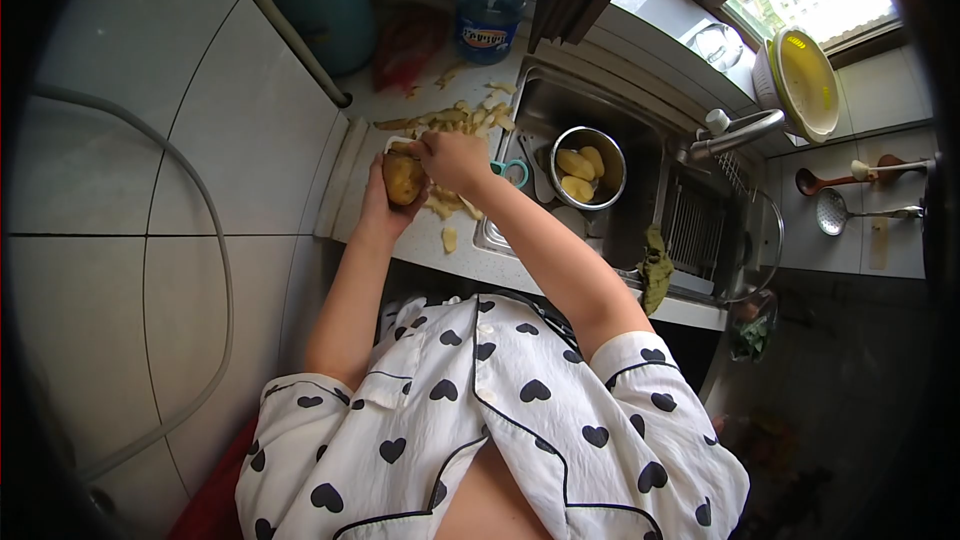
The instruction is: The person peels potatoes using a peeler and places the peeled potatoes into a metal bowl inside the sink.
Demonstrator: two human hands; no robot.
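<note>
My left hand (379,208) is wrapped round a brown, mostly unpeeled potato (404,181) above the counter. My right hand (456,162) is closed at the potato's far end, on a peeler (399,143) of which only a small pale part shows; the rest is hidden by the fingers. Potato peelings (468,121) lie heaped on the counter beyond and beneath my hands. To the right, a steel bowl (622,178) in the sink holds several peeled yellow potatoes (577,190).
Teal-handled scissors (516,174) rest by the left edge of the sink (645,125). A faucet (740,134) reaches over the basin. A green cloth (655,270) hangs at the front edge. At the back stand a blue bottle (489,15) and a large teal bucket (318,5).
</note>
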